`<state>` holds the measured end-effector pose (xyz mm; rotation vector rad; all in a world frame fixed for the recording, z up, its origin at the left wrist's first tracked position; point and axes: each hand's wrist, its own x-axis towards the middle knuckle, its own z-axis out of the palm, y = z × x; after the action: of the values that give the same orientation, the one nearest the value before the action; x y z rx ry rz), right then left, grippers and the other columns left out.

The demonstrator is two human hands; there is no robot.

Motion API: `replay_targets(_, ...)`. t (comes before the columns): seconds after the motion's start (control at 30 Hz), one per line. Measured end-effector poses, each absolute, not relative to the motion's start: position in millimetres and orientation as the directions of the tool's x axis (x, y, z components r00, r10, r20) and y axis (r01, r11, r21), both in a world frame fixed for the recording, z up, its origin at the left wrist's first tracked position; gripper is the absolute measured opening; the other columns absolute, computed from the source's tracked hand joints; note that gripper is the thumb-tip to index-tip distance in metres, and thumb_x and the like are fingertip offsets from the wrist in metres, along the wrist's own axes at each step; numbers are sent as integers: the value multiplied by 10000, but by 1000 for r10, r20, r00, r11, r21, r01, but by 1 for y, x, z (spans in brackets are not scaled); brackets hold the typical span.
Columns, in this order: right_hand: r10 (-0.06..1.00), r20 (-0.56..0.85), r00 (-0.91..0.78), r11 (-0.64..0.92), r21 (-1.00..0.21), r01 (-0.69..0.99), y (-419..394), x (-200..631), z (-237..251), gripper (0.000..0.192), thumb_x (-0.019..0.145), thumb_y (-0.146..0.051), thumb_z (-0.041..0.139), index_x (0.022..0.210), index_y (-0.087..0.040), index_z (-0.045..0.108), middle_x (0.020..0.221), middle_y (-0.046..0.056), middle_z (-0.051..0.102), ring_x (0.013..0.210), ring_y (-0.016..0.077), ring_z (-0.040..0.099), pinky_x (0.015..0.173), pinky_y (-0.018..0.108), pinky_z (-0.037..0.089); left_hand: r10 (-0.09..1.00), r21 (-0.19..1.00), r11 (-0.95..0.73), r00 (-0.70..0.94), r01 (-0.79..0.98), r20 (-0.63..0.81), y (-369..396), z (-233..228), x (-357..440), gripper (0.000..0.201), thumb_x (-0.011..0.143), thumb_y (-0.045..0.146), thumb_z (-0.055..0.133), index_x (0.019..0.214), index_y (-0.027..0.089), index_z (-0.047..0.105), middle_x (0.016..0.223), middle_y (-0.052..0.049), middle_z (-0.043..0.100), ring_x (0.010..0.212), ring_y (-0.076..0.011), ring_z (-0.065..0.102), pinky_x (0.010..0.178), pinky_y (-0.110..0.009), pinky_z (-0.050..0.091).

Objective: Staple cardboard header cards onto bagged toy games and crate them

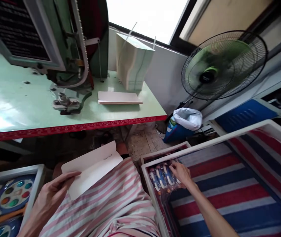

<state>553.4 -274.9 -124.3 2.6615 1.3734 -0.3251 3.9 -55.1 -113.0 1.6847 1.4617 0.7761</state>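
Observation:
My left hand (54, 191) pinches a folded white card (93, 172) by its lower left end, above my lap. The card stands partly open along its crease, and a hang hole shows near its right end. At the right, my right hand (181, 172) reaches into a white-rimmed tray (152, 194). Its fingers curl down onto the end of a row of blue-and-white items (163, 176) in clear wrapping. Their exact kind is too small to tell, and the fingertips are partly hidden among them.
A green table (120, 115) with a red edge carries a machine (66, 102), a small stack of cards (119, 97) and a tall card stack (132, 65). Paint palettes (13, 197) lie in a left tray. A fan (224, 65), a bag-lined bin (184, 123) and striped cloth (219, 184) are right.

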Motion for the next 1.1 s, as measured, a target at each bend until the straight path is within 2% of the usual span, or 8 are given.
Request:
replay_targets(0.13,781,-137,609,-613,20,790,-302,559,-138,326,950,-421,585,1202,-237,677,1190,116,724,1167,319,635,888,373,488,962,891,-12,249,453,-114,-52,-114,24,402,710,633,704,886,306,857,876,8,836,780,-248,783,574,-198,599)
replay_targets(0.37,637,-28,770,-770,-10,637,-284,553,-150,667,914,-641,588,1387,-173,544,1331,190,630,1239,370,576,947,432,471,935,880,26,301,474,-190,-46,-126,29,382,736,611,712,950,329,856,956,23,837,864,-271,795,594,-204,620)
replay_targets(0.57,667,-173,724,-742,-66,668,-264,556,-136,295,988,-366,512,1058,-180,730,1096,166,738,1029,301,687,830,363,458,942,883,4,295,469,-161,-51,-133,25,376,762,584,708,986,319,853,988,31,836,847,-263,795,587,-206,625)
replay_targets(0.73,705,-180,685,-708,-144,691,-273,574,-94,268,961,-280,498,884,-175,732,889,118,757,884,269,695,761,339,457,933,875,-66,342,480,-116,-53,-140,23,353,834,565,664,1007,312,841,1012,18,834,925,-253,792,687,-199,630)
replay_targets(0.83,765,-200,612,-639,-358,681,-271,569,-45,288,941,-385,546,783,-191,687,743,48,711,737,226,669,666,304,472,932,847,-240,358,474,63,-55,-140,40,327,903,503,617,1053,292,816,1083,-1,821,1028,-254,772,851,-248,625)
replay_targets(0.93,800,-199,565,-465,-802,375,-251,538,9,279,850,-450,698,972,-200,675,674,-5,672,589,185,618,532,269,452,870,783,-434,433,446,235,-67,-134,76,331,959,445,567,1131,257,779,1169,-47,797,1032,-243,772,869,-274,625)
replay_targets(1.0,789,-206,579,-356,-922,156,-230,503,35,426,812,-403,751,1180,-227,630,676,-30,681,523,157,590,483,245,429,803,748,-519,534,413,263,-82,-123,103,375,970,444,576,1260,250,715,1328,-78,735,1076,-241,763,878,-280,625)
replay_targets(1.1,801,-279,530,-251,-960,-126,-195,444,44,513,756,-323,783,1230,-234,610,663,-41,674,479,121,560,452,209,398,679,700,-630,676,337,286,-104,-103,134,767,817,555,761,1477,231,541,1551,-139,554,1277,-318,662,1019,-360,578)
